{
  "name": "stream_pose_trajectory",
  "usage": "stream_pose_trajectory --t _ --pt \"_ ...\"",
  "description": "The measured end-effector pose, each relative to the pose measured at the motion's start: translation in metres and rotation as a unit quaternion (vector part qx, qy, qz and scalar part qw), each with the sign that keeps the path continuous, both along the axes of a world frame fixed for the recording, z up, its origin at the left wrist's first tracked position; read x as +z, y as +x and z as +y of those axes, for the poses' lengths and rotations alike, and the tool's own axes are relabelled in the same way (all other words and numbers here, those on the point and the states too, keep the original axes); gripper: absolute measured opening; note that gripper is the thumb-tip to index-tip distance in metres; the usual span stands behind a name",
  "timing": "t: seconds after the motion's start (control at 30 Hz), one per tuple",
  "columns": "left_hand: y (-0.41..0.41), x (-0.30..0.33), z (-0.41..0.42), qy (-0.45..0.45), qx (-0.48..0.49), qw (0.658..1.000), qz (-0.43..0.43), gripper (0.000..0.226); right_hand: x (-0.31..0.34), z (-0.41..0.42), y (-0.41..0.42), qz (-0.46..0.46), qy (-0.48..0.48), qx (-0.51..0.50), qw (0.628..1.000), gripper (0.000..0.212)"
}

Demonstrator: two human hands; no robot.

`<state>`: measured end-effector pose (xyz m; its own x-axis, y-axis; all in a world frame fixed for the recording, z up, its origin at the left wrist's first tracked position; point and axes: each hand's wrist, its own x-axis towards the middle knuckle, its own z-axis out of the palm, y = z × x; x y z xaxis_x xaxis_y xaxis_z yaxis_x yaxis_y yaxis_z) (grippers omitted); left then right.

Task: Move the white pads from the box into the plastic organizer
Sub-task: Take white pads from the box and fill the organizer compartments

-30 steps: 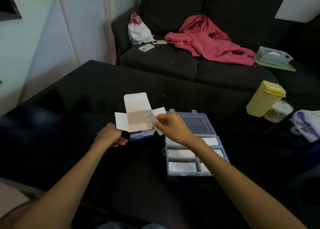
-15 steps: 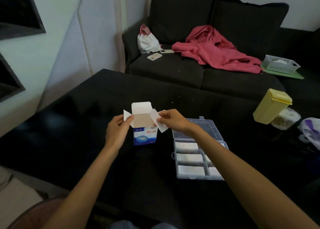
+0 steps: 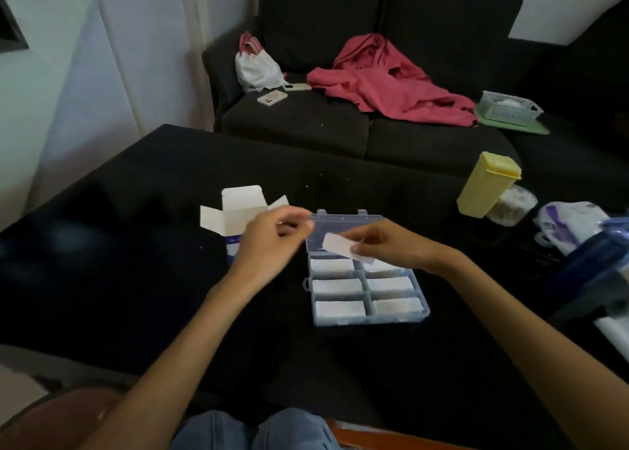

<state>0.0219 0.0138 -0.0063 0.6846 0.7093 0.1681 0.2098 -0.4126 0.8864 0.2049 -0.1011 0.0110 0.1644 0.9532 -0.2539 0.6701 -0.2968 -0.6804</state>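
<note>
i'm mid-transfer: my right hand pinches one pad above the organizer, over its far row. the pad's long axis runs left-right, left end tipped up slightly. next i judge it needs lowering flat into a compartment. my left hand hovers by the box, fingers loosely curled, empty.

Seven pads: one held, six in the organizer. One box, two hands.
</note>
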Motion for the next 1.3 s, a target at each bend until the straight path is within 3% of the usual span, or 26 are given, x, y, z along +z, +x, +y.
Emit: stream_pose_trajectory --t 0.1,0.23,0.43,0.57,0.73,0.93,1.3 --pt "0.028 -0.009 -0.016 -0.018 -0.1 0.991 0.09 0.036 -0.004 -0.01 0.008 -0.009 0.001 0.005 1.0 0.037" --pt "0.047 -0.022 -0.017 -0.019 -0.108 0.99 0.093 0.027 -0.011 -0.019 0.019 -0.009 0.028 -0.007 1.0 0.034" --pt "0.057 -0.029 0.002 0.004 -0.006 1.0 0.02 0.024 -0.026 -0.007 0.028 0.054 0.176 -0.174 0.967 0.019" --pt "0.059 -0.05 0.01 0.069 0.032 0.995 0.061 0.026 -0.058 0.014 0.025 0.07 0.154 -0.229 0.959 0.025" --pt "0.062 -0.079 0.015 0.14 0.028 0.977 0.157 0.024 -0.094 0.023 0.025 -0.05 0.106 -0.261 0.958 0.012" --pt "0.062 -0.094 0.016 0.196 0.005 0.959 0.203 0.02 -0.103 0.024 0.03 -0.19 0.093 -0.213 0.954 0.016" --pt "0.055 -0.098 0.021 0.187 0.017 0.964 0.188 0.023 -0.103 0.028 0.023 -0.236 0.075 -0.213 0.945 0.016"
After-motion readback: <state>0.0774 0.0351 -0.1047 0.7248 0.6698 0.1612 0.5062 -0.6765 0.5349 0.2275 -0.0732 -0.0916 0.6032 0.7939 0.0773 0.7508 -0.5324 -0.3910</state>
